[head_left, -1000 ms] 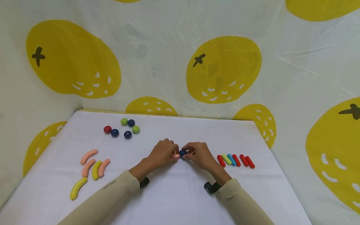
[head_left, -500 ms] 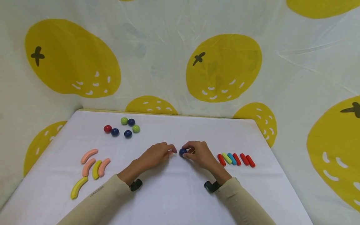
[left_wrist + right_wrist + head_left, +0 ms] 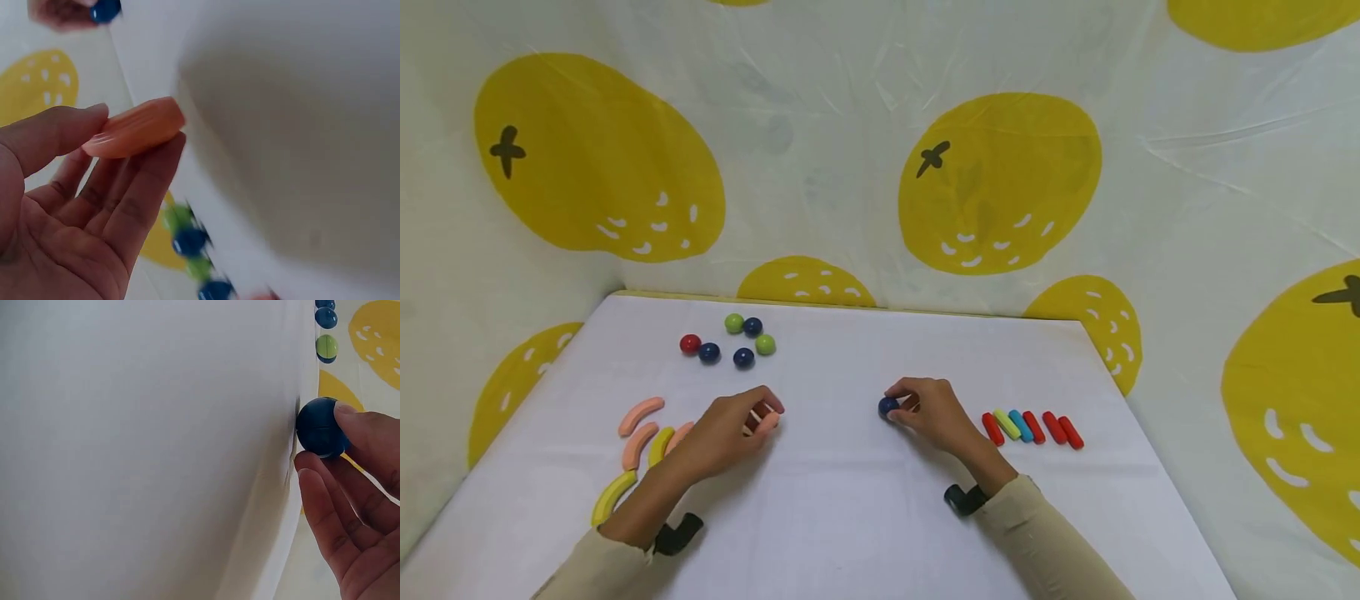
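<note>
My left hand [image 3: 722,433] pinches a pink curved piece [image 3: 137,128], banana-like in shape, between thumb and fingers, in the air above the left half of the table. In the head view most of that piece is hidden by the hand. Right of the table's middle, my right hand [image 3: 931,412] holds a glossy dark blue ball [image 3: 322,427] with its thumb and fingertips, low over the white cloth. Behind the left forearm lie yellow [image 3: 613,497] and pink [image 3: 640,446] curved pieces, some partly covered by it.
A loose group of balls, including a red ball [image 3: 690,344], a green ball [image 3: 765,344] and dark blue ones, sits at the back left. Several short coloured sticks, among them a blue stick [image 3: 1020,425], lie right of my right hand. A fruit-print curtain [image 3: 820,167] hangs behind the table.
My left hand has moved from beside the blue ball leftward and toward me, carrying the pink curved piece. The right hand and the blue ball have stayed put.
</note>
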The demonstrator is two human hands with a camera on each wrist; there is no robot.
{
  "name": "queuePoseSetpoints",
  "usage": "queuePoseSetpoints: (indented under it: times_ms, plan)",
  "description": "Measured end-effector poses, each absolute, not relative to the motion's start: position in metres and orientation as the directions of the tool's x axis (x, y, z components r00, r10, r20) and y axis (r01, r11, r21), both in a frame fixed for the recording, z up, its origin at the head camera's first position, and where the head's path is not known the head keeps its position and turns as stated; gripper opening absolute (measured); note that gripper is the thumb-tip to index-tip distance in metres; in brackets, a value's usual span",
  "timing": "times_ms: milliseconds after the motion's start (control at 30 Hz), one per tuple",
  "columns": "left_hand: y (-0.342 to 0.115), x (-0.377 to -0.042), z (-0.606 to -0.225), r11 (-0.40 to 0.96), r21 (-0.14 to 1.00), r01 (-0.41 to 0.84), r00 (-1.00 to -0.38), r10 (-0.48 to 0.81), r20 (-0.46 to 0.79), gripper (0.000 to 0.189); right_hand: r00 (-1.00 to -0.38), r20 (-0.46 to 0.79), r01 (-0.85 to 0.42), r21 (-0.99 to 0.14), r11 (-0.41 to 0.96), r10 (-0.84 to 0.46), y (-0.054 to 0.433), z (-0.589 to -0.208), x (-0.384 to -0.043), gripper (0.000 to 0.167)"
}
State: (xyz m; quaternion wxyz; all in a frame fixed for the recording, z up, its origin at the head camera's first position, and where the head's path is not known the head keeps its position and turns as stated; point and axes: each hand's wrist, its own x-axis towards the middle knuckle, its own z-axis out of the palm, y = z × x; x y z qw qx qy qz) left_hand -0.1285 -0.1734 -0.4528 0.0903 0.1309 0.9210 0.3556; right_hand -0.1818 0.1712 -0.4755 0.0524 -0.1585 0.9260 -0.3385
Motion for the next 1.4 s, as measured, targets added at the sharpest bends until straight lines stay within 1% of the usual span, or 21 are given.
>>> queuePoseSetpoints:
  times_ms: [67, 167, 333, 533, 667, 800, 933, 1167, 1400]
  plan:
    - [-0.188, -0.119, -0.452, 0.729, 0.668, 0.148, -0.963, 0.260, -0.071, 0.019, -0.944, 0.009, -0.257, -0.651, 0.714, -0.331, 0.169, -0.475, -0.182, 0.029]
    - [-0.208, -0.107, -0.453, 0.771, 0.623, 0.133, -0.977, 0.209, -0.049, 0.019, -0.942, 0.013, -0.259, -0.667, 0.699, -0.336, 0.166, -0.475, -0.182, 0.029]
    - [-0.233, -0.092, -0.454, 0.853, 0.507, 0.122, -0.986, 0.162, -0.035, 0.017, -0.940, 0.005, -0.252, -0.683, 0.685, -0.341, 0.161, -0.475, -0.182, 0.031]
    - [-0.245, -0.083, -0.456, 0.912, 0.398, 0.100, -0.990, 0.132, -0.053, 0.015, -0.927, 0.012, -0.285, -0.670, 0.685, -0.374, 0.154, -0.476, -0.183, 0.034]
    - [-0.249, -0.079, -0.457, 0.933, 0.347, 0.099, -0.995, 0.100, 0.014, 0.014, -0.916, 0.028, -0.316, -0.663, 0.678, -0.400, 0.147, -0.474, -0.186, 0.034]
    - [-0.253, -0.079, -0.458, 0.941, 0.324, 0.096, -0.995, 0.080, 0.063, 0.014, -0.914, 0.041, -0.318, -0.690, 0.651, -0.403, 0.133, -0.471, -0.193, 0.033]
    - [-0.254, -0.081, -0.458, 0.940, 0.335, 0.072, -0.997, 0.062, 0.042, 0.014, -0.915, 0.033, -0.297, -0.730, 0.616, -0.401, 0.110, -0.468, -0.208, 0.032]
    - [-0.253, -0.082, -0.460, 0.943, 0.330, 0.050, -0.999, 0.044, 0.026, 0.015, -0.928, -0.040, -0.192, -0.800, 0.568, -0.370, 0.056, -0.465, -0.252, 0.029]
    - [-0.252, -0.078, -0.459, 0.947, 0.318, 0.039, -0.999, 0.029, 0.036, 0.016, -0.958, -0.044, -0.132, -0.809, 0.572, -0.283, 0.011, -0.469, -0.292, 0.028]
